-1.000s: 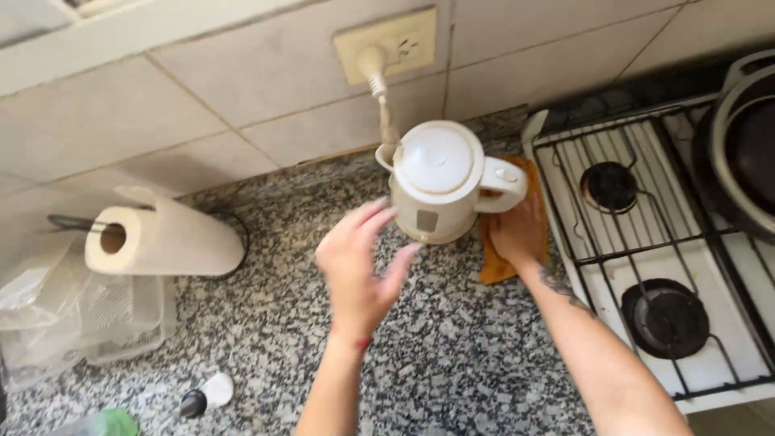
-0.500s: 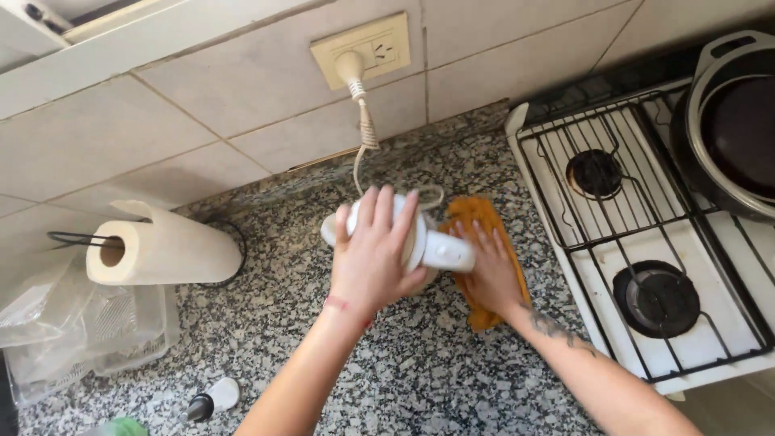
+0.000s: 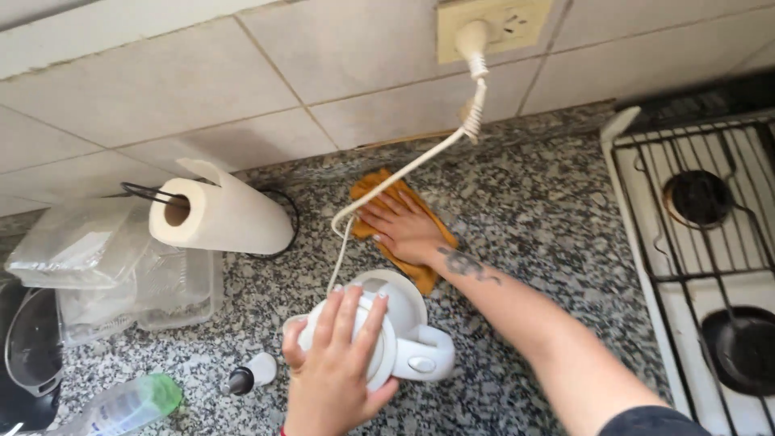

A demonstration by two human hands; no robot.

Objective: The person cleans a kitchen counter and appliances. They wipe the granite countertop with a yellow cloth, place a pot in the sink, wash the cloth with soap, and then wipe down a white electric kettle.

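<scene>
The left hand [image 3: 335, 367] grasps the top of the white electric kettle [image 3: 391, 335] on the granite counter [image 3: 525, 210], fingers spread over its lid. The right hand [image 3: 404, 226], released and flat, presses the orange cloth [image 3: 420, 270] just behind the kettle, under the cord [image 3: 404, 169]; a paper towel roll [image 3: 218, 216] lies to the left, a gas stove [image 3: 702, 234] to the right.

Bright even daylight, edges perhaps blurred
</scene>
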